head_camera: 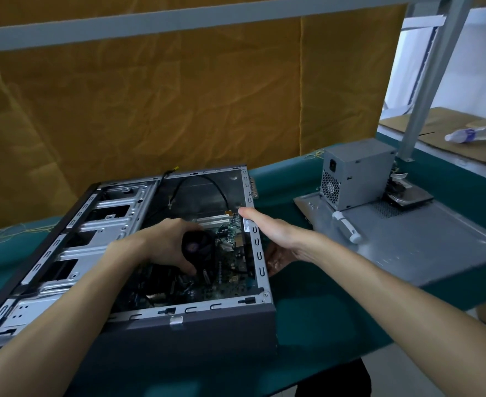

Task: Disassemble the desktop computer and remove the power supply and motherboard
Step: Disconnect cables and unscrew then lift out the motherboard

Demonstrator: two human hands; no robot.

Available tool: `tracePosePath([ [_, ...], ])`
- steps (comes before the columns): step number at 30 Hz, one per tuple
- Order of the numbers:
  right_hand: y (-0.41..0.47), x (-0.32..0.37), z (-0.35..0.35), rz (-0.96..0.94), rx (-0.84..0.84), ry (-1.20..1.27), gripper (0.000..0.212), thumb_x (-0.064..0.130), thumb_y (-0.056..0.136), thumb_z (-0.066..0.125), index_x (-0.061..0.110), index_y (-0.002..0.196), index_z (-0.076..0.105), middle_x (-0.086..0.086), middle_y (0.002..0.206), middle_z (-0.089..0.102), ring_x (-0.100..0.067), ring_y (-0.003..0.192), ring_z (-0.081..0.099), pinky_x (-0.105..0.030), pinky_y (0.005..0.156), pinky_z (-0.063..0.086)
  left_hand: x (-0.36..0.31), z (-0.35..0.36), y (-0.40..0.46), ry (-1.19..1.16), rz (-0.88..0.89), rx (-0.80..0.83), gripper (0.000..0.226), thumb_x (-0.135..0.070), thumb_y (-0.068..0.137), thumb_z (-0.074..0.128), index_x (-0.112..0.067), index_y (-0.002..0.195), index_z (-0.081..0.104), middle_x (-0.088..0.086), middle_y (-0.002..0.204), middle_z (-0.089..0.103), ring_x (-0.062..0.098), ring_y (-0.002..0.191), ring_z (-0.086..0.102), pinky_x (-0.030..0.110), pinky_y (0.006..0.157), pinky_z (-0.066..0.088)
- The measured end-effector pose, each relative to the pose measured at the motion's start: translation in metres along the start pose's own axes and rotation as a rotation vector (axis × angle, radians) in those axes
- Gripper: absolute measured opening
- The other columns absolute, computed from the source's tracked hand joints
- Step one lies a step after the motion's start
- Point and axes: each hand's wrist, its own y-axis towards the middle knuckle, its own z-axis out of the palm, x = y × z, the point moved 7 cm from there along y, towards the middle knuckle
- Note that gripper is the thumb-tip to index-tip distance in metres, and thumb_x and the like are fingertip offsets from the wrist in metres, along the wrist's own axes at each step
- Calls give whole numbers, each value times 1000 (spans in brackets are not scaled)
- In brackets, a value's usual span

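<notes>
- My left hand (pixel 167 245) is inside the open case (pixel 178 325), fingers and thumb curled round the black CPU fan (pixel 197 247) that sits on the motherboard (pixel 221 282).
- My right hand (pixel 276 239) lies flat along the outside of the case's right wall, fingers straight and together, pressing there to steady the shell; it grips nothing.
- The motherboard lies flat on the case floor at about 5 o'clock from the fan, still seated, with a black cable (pixel 207 181) looping above it at 12 o'clock.
- I judge the board light but thin, flexible and fragile: bending it could crack solder, and the small parts snag easily. The cooler is the one sturdy handle; otherwise I would take bare board edges.
- The power supply (pixel 356 173) is already out, standing on the removed side panel (pixel 407 242) at 2 o'clock on the green bench (pixel 307 319). It looks like a stiff, heavy metal box.
- A white-handled screwdriver (pixel 346 227) rests on that panel, just beside the supply.
</notes>
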Motion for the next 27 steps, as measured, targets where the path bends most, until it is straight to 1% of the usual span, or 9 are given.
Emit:
tracePosePath([
  [5, -1, -1, 1, 2, -12, 7, 107, 97, 66, 40, 39, 156, 38, -4, 166, 29, -33, 146, 38, -60, 115, 36, -11, 0, 2, 26, 26, -29, 101, -56, 49, 94, -28, 138, 56, -4, 132, 64, 19, 119, 61, 40, 99, 52],
  [7, -2, -2, 1, 13, -16, 16, 107, 97, 65, 41, 39, 155, 39, -4, 166, 31, -33, 145, 41, -60, 113, 40, -11, 2, 1, 24, 31, -33, 99, -57, 49, 93, -29, 137, 56, -4, 130, 64, 20, 118, 61, 40, 97, 53],
  [10, -5, -2, 2, 32, 0, 61, 100, 95, 68, 43, 39, 151, 45, -5, 160, 39, -34, 122, 59, -52, 82, 62, -5, 4, -1, 28, 27, -8, 95, -57, 50, 93, -32, 135, 57, -6, 127, 64, 20, 115, 61, 40, 96, 53],
  [12, -6, -1, 2, 37, -2, 51, 98, 96, 68, 43, 39, 149, 47, -5, 158, 42, -30, 107, 64, -43, 67, 64, 0, 2, -2, 32, 12, 3, 91, -55, 51, 93, -33, 132, 58, -6, 124, 65, 20, 114, 62, 41, 94, 54],
  [14, -6, 0, -5, 40, -65, -34, 106, 97, 67, 41, 35, 154, 42, -5, 162, 37, -33, 128, 55, -45, 82, 62, 3, -1, -3, 26, -6, 13, 95, -51, 53, 95, -31, 137, 55, -4, 128, 63, 22, 117, 60, 42, 96, 53],
  [17, -4, 12, -30, -3, -273, -164, 121, 87, 73, 55, 19, 164, 11, -6, 170, 16, -33, 152, 26, -49, 114, 34, 2, 1, -3, 29, -18, 24, 94, -45, 57, 95, -31, 140, 53, -1, 131, 61, 23, 118, 60, 43, 97, 53],
  [22, 12, 67, -31, -130, -398, -390, 121, 65, 82, 70, 14, 162, -5, -12, 170, 6, -36, 150, 29, -49, 113, 34, 0, 1, 3, 92, -27, 80, 97, -44, 60, 94, -31, 143, 48, 1, 134, 59, 24, 119, 59, 42, 97, 53],
  [24, 27, 84, -24, -114, -416, -515, 115, 59, 87, 68, 8, 161, -3, -16, 168, 11, -39, 144, 38, -49, 107, 40, -1, 1, 5, 132, -40, 110, 94, -45, 60, 94, -30, 141, 48, 0, 133, 59, 24, 118, 60, 42, 96, 54],
  [27, 43, 102, -24, -96, -488, -657, 90, 38, 95, 63, -2, 158, 13, -19, 150, 41, -35, 112, 55, -40, 78, 45, -3, 4, 12, 203, -19, 176, 66, -47, 62, 91, -28, 106, 46, -1, 117, 59, 23, 103, 60, 40, 90, 54],
])
